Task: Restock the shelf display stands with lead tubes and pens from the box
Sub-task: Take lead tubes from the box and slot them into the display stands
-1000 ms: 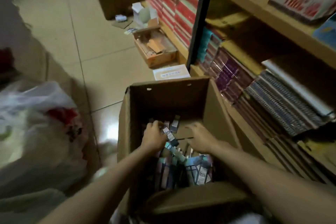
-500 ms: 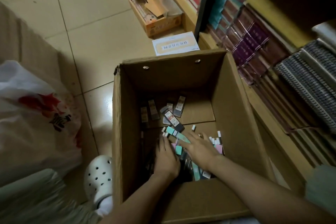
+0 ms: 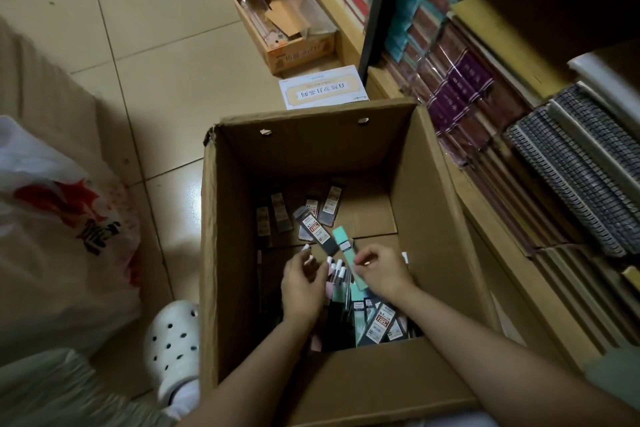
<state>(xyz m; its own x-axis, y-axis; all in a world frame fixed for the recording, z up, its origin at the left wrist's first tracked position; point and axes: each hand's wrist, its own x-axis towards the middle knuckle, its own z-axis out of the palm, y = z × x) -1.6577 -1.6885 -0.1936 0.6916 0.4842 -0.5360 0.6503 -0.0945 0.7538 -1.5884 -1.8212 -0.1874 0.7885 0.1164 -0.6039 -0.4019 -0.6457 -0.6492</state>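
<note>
An open cardboard box (image 3: 426, 184) stands on the floor below me, with lead tube packs and pens scattered across its bottom. Both hands are inside it. My left hand (image 3: 302, 282) holds a bunch of pens (image 3: 335, 274) with white caps. My right hand (image 3: 382, 270) pinches a long teal pack (image 3: 348, 253). A dark lead tube pack (image 3: 317, 234) with a red and white label lies just beyond the hands. More labelled packs (image 3: 379, 322) lie by the near wall under my right wrist.
Shelves of notebooks (image 3: 571, 166) and books run along the right. A smaller open carton (image 3: 287, 28) and a white printed card (image 3: 322, 88) lie on the tiled floor behind the box. A white plastic bag (image 3: 59, 218) sits left, my white clog (image 3: 173, 343) beside the box.
The view tilted down from the shelves into the box. Both hands drew back from deep in the pile and now hold items raised: pens in the left, a teal pack in the right.
</note>
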